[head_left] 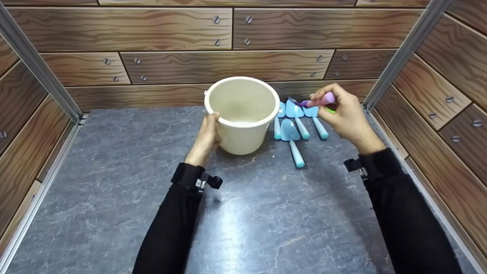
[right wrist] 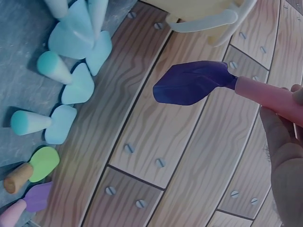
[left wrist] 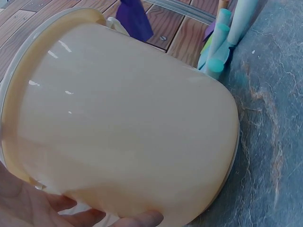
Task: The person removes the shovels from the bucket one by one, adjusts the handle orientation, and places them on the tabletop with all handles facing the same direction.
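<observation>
A cream plastic bucket [head_left: 243, 140] stands upright towards the back of the table. My left hand [head_left: 204, 137] grips its left side, thumb at the rim and fingers against the outer wall [left wrist: 118, 123]. Raised to the right of the bucket, my right hand [head_left: 347, 117] holds a small toy shovel by its pink handle [head_left: 322, 100]. The shovel's purple blade [right wrist: 194, 84] points towards the bucket. Below it, several light blue toy shovels [head_left: 290, 130] lie on the table close to the bucket's right side.
A green shovel [right wrist: 45, 164] with a wood-coloured handle and another purple shovel [right wrist: 38, 196] with a pink handle lie by the back wall. Wood-patterned walls [head_left: 228, 66] and metal corner posts [head_left: 403, 53] enclose the grey marbled table [head_left: 125, 182].
</observation>
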Tool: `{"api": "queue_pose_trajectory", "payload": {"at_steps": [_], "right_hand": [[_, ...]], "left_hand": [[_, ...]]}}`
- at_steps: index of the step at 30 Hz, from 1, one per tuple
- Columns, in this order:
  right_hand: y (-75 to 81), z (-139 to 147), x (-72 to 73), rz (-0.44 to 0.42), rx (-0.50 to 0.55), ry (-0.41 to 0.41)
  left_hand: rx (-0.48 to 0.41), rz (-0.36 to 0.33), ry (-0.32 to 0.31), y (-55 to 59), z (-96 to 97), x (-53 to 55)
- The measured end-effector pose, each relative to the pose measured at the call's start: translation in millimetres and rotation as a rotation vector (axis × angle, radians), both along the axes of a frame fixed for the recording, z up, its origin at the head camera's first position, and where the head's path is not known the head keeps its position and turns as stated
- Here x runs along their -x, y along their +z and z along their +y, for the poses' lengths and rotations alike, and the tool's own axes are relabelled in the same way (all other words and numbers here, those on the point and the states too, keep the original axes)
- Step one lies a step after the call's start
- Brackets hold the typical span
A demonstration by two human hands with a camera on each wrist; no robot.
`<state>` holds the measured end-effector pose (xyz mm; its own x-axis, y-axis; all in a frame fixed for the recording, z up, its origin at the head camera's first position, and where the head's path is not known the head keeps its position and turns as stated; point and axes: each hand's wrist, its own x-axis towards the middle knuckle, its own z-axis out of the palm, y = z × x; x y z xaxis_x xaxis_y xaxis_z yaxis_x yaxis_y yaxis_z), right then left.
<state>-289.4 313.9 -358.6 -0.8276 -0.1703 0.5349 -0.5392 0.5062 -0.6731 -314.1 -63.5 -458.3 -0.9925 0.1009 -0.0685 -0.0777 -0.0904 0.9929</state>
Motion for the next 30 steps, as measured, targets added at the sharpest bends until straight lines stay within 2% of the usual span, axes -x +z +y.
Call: {"api": "queue_pose_trajectory", "payload": {"at_steps": [4, 7, 13, 19, 22, 26, 30], "right_hand": [[-7.4, 5.8, 1.0, -0.003, -0.004, -0.021], [-12.6, 9.4, 1.7, -0.005, -0.007, -0.030], [-23.2, 16.5, 3.2, -0.004, -0.019, -0.047], [-37.5, 28.4, 4.2, -0.038, -0.036, -0.076], [-43.6, 34.3, 4.1, -0.064, -0.038, -0.090], [-52.0, 40.2, 5.0, -0.089, -0.021, -0.093], [-58.9, 44.5, 5.6, -0.106, -0.016, -0.090]], "left_hand": [[0.017, 0.003, 0.009, 0.1, 0.4, 0.2], [0.004, 0.013, 0.026, 0.1, 1.4, 0.2], [-0.006, 0.032, 0.016, -2.6, 0.9, 1.5], [-0.027, 0.049, 0.035, -1.9, 3.4, 2.8], [-0.028, 0.034, 0.041, -0.6, 4.1, 2.6], [-0.020, -0.004, 0.019, 0.9, 2.3, 1.1], [0.003, 0.002, -0.001, 1.7, 0.7, 1.3]]}}
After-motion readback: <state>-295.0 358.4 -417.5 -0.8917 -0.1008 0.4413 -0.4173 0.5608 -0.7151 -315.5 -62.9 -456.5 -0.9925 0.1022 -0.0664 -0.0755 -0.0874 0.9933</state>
